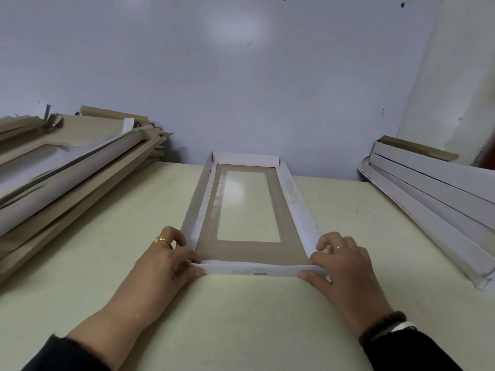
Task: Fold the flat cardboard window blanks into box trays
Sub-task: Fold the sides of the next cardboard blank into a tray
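1. Left hand (171, 257): set at the near left corner of the tray, thumb and fingertips pinching the left end of the near flap (254, 271). A gold ring shows on one finger. Placed there, I judge, to hold the corner square while the flap turns over.
2. Right hand (340, 263): mirrors it at the near right corner, thumb under and fingers over the flap's right end, gripping it. A thin ring, and a dark band at the wrist.
3. Tray in progress (249, 250): lies lengthwise on the pale table (241, 317), centred before the person, its far end near the wall (241, 76). Brown base with a clear window (247, 204); far wall and both long walls already stand; the near flap is half rolled, print facing up.
4. Flat blanks (67, 167): loose heap at the left, within reach of the left hand, likely the supply.
5. Folded trays (434, 188): white stack leaning at the right, seemingly the finished pile.
6. Judgement: the last wall of this tray remains to be tucked; uneven pressure could skew it.
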The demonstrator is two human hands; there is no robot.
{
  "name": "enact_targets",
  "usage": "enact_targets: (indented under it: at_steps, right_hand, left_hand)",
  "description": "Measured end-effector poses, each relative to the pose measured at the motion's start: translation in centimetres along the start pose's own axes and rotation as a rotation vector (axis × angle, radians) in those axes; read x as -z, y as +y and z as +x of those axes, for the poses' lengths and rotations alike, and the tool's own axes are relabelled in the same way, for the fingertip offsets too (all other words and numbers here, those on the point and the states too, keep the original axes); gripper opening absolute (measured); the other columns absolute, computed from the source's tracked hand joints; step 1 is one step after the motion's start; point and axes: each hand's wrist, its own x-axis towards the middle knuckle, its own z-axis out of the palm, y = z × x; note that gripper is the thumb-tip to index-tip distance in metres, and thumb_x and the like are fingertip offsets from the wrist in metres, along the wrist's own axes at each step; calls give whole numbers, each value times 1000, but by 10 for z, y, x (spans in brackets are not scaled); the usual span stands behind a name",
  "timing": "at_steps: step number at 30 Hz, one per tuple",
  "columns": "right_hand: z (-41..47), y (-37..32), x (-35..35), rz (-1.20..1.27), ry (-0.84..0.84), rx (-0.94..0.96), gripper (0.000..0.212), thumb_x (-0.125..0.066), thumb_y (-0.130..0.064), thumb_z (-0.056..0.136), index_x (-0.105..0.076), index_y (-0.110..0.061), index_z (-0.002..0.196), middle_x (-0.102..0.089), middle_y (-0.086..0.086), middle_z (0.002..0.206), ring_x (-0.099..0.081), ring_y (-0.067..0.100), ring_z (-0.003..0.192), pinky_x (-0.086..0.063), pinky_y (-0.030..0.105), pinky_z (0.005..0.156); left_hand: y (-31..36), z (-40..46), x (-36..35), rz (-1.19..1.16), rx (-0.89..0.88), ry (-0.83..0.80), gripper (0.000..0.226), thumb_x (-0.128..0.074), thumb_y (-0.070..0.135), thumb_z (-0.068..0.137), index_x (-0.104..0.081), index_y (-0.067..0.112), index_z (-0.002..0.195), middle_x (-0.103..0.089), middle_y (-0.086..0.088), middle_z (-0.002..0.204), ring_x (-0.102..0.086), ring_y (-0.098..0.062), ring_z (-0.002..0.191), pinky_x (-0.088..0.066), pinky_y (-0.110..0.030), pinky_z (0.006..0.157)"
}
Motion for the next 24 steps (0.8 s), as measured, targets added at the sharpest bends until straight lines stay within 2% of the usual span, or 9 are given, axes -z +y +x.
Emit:
enact_targets:
  at_steps: [3,5,7,9,12,15,17,20,24]
  right_hand:
    - [1,-4,1,-67,34,106,24,-70,-33,66,-59,-16,52,-58,-3,68,-57,23,63,-30,29,71]
    - [0,-7,-1,-93,5,183,28,-62,-35,72,-57,-15,52,-52,-6,56,-54,20,56,-30,26,69]
    - [0,-8,-1,-98,-18,238,27,-64,-31,72,-54,-15,52,-49,-6,50,-51,18,50,-31,26,66]
    - [0,-10,-1,-70,-31,267,27,-65,-29,71,-52,-15,52,-49,-5,49,-50,17,46,-32,26,63]
    - [1,-25,-3,-3,-38,321,32,-60,-33,76,-51,-16,50,-49,-6,49,-48,16,45,-32,25,61]
    - [0,-39,-6,86,-102,329,36,-47,-38,80,-51,-17,52,-49,-6,51,-47,14,48,-31,24,59]
    - [1,-36,-6,242,-164,259,38,-44,-42,84,-60,-15,62,-55,-6,60,-49,11,59,-33,22,63]
    - [2,-25,-3,489,-182,77,46,-33,-46,96,-69,-17,98,-64,-12,95,-51,5,90,-36,14,82]
    - [-1,-15,-5,443,-298,95,59,-28,-57,84,-67,-22,111,-57,-21,115,-40,-6,105,-32,9,91]
  left_hand:
    - [2,0,1,186,-62,54,45,-50,54,83,-66,18,61,-50,5,85,-43,-12,64,-31,-24,61]
    - [8,2,3,278,-73,114,64,-30,67,78,-63,18,52,-53,5,79,-52,-20,75,-33,-33,80]
    - [14,4,5,310,-113,138,68,-26,68,79,-60,17,47,-53,4,74,-59,-23,79,-25,-35,94]
    - [23,5,4,281,-164,56,72,-19,69,84,-61,19,53,-52,6,71,-58,-19,73,-29,-27,83]
    - [42,3,-7,193,-275,-102,48,-32,59,84,-63,24,70,-50,11,72,-53,-10,69,-29,-18,64]
    - [54,5,-19,206,-391,-71,17,-58,35,79,-59,25,66,-51,12,61,-53,-8,57,-35,-16,48]
    - [56,8,-20,185,-375,-67,14,-59,30,80,-62,22,69,-53,9,61,-55,-11,58,-35,-15,49]
    - [53,7,-21,166,-311,-104,23,-48,33,90,-66,18,85,-55,3,73,-54,-19,72,-33,-21,59]
    - [56,5,-19,195,-331,-65,15,-58,32,75,-64,23,66,-50,10,57,-51,-11,52,-28,-14,46]
